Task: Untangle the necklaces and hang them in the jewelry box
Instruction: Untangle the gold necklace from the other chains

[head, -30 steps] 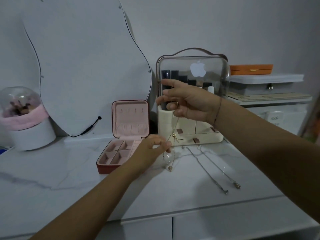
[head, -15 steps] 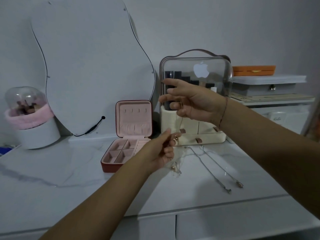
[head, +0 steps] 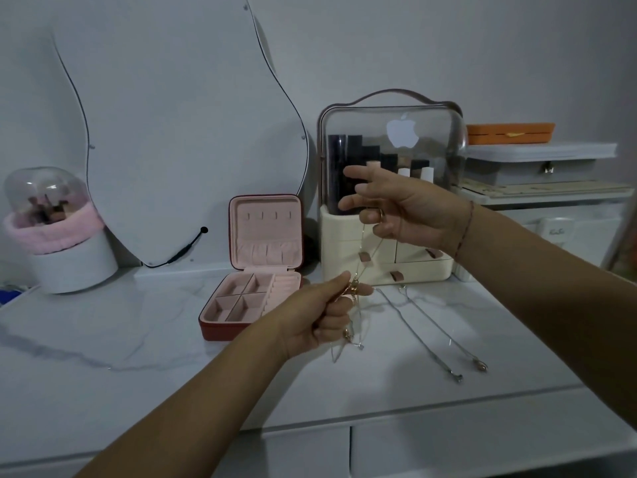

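A thin gold necklace (head: 362,250) hangs stretched between my two hands above the marble top. My right hand (head: 403,212) holds its upper end between thumb and curled fingers, index finger pointing out. My left hand (head: 327,312) pinches the chain at a small gold bead lower down; the loose tail (head: 348,339) dangles onto the table. A silver necklace (head: 427,332) lies laid out straight on the table to the right. The red jewelry box (head: 251,294) stands open at centre left, its pink lid upright with a row of hooks.
A curved mirror (head: 172,115) leans on the wall behind the box. A clear-domed cosmetic organizer (head: 389,201) with cream drawers stands behind my hands. A domed brush holder (head: 51,229) sits far left. Stacked trays (head: 541,160) are at the right. The table's front edge (head: 448,408) runs below.
My left hand has risen along the chain and turned palm inward, pinching it at the bead. My right hand stays up in front of the organizer. The camera shifted slightly.
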`<state>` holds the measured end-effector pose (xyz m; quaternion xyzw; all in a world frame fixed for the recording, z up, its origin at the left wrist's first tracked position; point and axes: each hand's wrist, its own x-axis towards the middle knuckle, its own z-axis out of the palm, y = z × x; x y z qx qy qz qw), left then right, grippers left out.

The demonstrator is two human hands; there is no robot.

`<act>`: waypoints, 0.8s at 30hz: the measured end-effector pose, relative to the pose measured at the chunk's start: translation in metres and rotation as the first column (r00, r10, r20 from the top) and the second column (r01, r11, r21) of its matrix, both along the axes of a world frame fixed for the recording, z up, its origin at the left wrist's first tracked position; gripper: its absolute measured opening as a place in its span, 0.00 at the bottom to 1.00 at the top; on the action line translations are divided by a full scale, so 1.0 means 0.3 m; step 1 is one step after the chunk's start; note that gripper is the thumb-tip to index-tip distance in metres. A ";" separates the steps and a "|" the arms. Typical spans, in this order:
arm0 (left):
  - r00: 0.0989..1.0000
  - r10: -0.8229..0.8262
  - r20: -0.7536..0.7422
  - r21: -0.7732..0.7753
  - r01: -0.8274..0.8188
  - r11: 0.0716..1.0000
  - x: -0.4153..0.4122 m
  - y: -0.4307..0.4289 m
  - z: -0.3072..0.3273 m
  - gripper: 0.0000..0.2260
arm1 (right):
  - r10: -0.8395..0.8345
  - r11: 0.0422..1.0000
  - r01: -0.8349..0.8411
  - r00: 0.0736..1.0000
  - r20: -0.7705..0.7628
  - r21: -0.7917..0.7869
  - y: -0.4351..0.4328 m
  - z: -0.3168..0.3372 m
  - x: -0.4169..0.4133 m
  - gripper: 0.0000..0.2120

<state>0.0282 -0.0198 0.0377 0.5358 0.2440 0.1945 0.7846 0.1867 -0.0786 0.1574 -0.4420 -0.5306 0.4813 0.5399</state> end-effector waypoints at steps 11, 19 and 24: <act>0.976 0.218 -0.003 0.130 -0.216 0.968 -0.029 0.047 -0.022 0.09 | -0.015 0.998 0.013 0.999 -0.030 -0.056 -0.003 -0.064 0.086 0.32; 0.943 0.333 -0.007 0.240 -0.321 0.916 -0.043 0.071 0.021 0.08 | 0.119 0.983 -0.123 0.992 -0.041 -0.136 -0.026 -0.146 0.167 0.21; 0.948 0.317 0.045 0.236 -0.318 0.918 -0.044 0.105 0.104 0.10 | 0.353 0.917 -0.285 0.906 0.236 -0.278 -0.040 -0.225 0.180 0.15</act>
